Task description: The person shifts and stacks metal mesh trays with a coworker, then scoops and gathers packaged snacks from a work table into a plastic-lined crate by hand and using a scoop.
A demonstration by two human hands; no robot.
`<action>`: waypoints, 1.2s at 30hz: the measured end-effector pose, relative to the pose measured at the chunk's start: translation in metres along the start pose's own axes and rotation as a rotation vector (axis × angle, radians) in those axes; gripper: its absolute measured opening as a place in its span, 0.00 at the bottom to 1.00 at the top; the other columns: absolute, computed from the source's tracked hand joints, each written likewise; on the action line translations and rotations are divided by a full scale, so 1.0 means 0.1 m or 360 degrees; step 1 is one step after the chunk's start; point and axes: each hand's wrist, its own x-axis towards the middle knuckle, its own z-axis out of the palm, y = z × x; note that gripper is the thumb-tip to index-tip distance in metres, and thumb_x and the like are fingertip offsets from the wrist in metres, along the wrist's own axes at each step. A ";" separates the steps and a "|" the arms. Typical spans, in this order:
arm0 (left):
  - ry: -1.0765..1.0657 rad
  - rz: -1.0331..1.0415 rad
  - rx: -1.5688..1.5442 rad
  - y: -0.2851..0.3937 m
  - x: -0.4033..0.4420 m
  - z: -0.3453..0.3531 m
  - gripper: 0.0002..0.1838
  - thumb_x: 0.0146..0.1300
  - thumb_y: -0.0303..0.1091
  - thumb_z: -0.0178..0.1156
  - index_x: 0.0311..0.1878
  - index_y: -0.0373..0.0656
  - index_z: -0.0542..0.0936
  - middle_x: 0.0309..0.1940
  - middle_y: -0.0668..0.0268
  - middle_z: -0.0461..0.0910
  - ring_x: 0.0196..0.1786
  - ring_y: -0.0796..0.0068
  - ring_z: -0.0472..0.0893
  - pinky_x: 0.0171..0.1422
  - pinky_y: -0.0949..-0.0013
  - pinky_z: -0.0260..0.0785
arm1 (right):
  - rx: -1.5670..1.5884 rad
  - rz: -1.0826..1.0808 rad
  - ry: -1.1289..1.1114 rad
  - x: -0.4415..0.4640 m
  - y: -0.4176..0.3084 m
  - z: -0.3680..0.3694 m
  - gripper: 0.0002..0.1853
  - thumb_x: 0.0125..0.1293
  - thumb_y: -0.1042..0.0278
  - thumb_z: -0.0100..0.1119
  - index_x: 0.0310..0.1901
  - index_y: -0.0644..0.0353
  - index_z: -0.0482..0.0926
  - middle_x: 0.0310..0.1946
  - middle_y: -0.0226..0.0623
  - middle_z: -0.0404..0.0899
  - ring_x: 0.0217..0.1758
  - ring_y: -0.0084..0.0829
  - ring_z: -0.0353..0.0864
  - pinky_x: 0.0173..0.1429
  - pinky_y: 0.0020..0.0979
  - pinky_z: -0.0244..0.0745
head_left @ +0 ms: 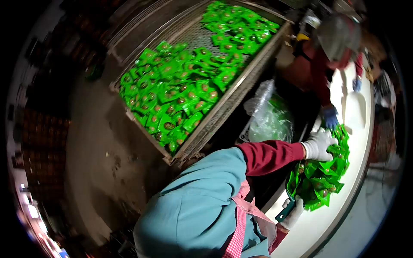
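My left hand (318,145), in a white glove, reaches over the pile of green packets (325,185) on the white work surface (357,148). Its fingers are spread and touch the upper part of the pile. Nearer my body, my right hand (293,213), also gloved in white, is closed around a dark green handled object (285,210) at the pile's lower left edge. Part of that object is hidden by the packets. Round brownish items show through the packets.
A large mesh-bottomed metal cart (198,38) holds many green packets. Clear plastic bags (271,120) lie between cart and work surface. Across from me, a co-worker's blue-gloved hand (330,117) touches the pile's far end; their other hand (357,84) is farther back.
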 end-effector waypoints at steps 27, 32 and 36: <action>0.2109 -0.1142 0.0037 -2.69 -4.40 -3.04 0.17 0.56 0.32 0.64 0.49 0.42 0.77 0.42 0.58 0.78 0.47 0.59 0.78 0.53 0.59 0.69 | -0.2233 -0.1768 -0.1681 -0.37 0.52 4.30 0.34 0.59 0.71 0.57 0.65 0.70 0.56 0.41 0.61 0.78 0.34 0.54 0.82 0.35 0.45 0.78; 0.1752 -0.1328 0.1039 -2.34 -4.32 -3.21 0.22 0.54 0.34 0.65 0.54 0.46 0.76 0.49 0.56 0.73 0.52 0.51 0.72 0.57 0.53 0.66 | -0.1909 -0.2601 -0.1037 -0.19 0.48 4.38 0.38 0.59 0.70 0.60 0.69 0.70 0.55 0.54 0.58 0.73 0.34 0.46 0.83 0.37 0.38 0.78; 0.1616 -0.1393 0.1355 -2.12 -4.28 -3.20 0.25 0.54 0.33 0.65 0.57 0.49 0.76 0.51 0.56 0.70 0.55 0.53 0.71 0.61 0.54 0.64 | -0.1754 -0.2271 -0.1044 0.19 0.42 4.09 0.35 0.63 0.67 0.59 0.69 0.69 0.56 0.57 0.61 0.71 0.52 0.57 0.78 0.56 0.43 0.74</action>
